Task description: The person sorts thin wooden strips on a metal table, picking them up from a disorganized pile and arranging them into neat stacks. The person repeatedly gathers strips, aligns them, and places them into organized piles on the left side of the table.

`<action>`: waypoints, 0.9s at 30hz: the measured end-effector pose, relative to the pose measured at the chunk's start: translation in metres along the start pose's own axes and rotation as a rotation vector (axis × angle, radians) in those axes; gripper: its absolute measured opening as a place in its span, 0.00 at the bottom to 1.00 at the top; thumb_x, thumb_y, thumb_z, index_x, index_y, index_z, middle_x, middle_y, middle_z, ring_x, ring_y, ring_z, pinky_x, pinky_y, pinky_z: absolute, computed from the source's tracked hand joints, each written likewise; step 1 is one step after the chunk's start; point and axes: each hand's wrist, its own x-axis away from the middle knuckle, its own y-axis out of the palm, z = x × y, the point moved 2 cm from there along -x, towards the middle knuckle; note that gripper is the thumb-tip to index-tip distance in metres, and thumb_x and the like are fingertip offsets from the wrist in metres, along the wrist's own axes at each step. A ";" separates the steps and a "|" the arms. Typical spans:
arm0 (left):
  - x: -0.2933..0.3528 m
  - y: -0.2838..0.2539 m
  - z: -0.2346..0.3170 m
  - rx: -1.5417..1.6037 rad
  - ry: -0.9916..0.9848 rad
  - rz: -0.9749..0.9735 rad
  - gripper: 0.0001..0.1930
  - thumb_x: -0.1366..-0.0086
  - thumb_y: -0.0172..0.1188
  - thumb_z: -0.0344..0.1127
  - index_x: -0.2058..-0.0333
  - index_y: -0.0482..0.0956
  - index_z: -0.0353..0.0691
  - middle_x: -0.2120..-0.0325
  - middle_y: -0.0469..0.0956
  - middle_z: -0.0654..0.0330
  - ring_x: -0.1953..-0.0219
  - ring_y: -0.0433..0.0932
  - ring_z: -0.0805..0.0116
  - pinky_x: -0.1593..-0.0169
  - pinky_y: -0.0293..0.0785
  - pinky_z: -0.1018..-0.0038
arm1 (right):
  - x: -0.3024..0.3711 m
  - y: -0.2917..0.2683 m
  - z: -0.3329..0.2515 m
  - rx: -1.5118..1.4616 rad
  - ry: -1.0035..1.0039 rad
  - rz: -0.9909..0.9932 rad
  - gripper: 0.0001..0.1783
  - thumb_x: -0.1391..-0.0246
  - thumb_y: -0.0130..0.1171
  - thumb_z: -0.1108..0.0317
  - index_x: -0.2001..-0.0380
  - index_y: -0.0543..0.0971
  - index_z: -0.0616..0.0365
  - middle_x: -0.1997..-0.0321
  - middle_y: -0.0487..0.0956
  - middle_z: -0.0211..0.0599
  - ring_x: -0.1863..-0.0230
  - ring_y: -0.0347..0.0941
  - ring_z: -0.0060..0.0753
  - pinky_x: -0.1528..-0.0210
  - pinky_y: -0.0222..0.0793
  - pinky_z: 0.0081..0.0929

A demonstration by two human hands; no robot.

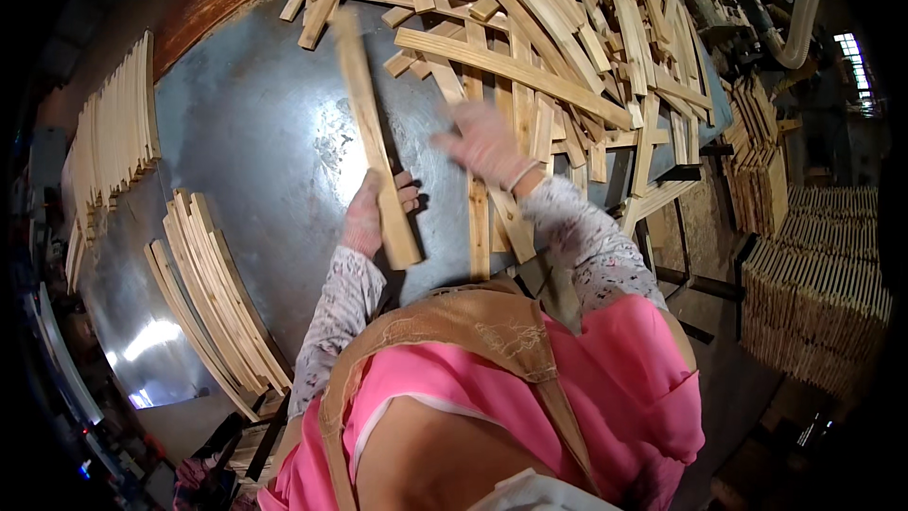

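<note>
My left hand (367,211), in a pink glove, grips a long curved wooden slat (371,132) near its lower end; the slat slants up and away over the grey metal table (265,132). My right hand (484,142), also gloved and blurred, hovers with fingers spread just above the loose slats (530,66) heaped on the right half of the table. It holds nothing that I can see.
A neat row of curved slats (216,291) lies at the table's near left, another stack (113,132) at the far left edge. Stacked slats (813,293) stand on the floor at right. A dust hose (799,19) hangs at the top right.
</note>
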 end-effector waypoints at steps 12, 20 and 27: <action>0.186 -0.192 0.012 -2.002 -0.279 1.100 0.35 0.33 0.64 0.64 0.41 0.82 0.40 0.54 0.87 0.51 0.50 0.84 0.48 0.43 0.77 0.55 | -0.041 -0.013 0.094 -0.246 0.244 -0.044 0.30 0.32 0.57 0.46 0.38 0.83 0.54 0.47 0.87 0.54 0.40 0.81 0.58 0.35 0.74 0.41; 0.168 -0.203 0.003 -1.169 0.412 0.625 0.42 0.27 0.63 0.52 0.25 0.63 0.31 0.29 0.69 0.37 0.30 0.72 0.43 0.25 0.67 0.53 | -0.029 0.111 -0.040 -0.109 -0.142 0.003 0.18 0.26 0.55 0.59 0.49 0.83 0.64 0.57 0.88 0.43 0.58 0.86 0.37 0.53 0.85 0.35; 0.121 -0.117 -0.050 -0.015 -0.036 0.007 0.25 0.31 0.66 0.35 0.39 0.71 0.32 0.60 0.83 0.51 0.68 0.85 0.61 0.64 0.88 0.64 | 0.028 0.096 0.009 0.335 0.340 0.341 0.33 0.36 0.64 0.48 0.38 0.78 0.62 0.51 0.86 0.54 0.43 0.80 0.56 0.39 0.75 0.50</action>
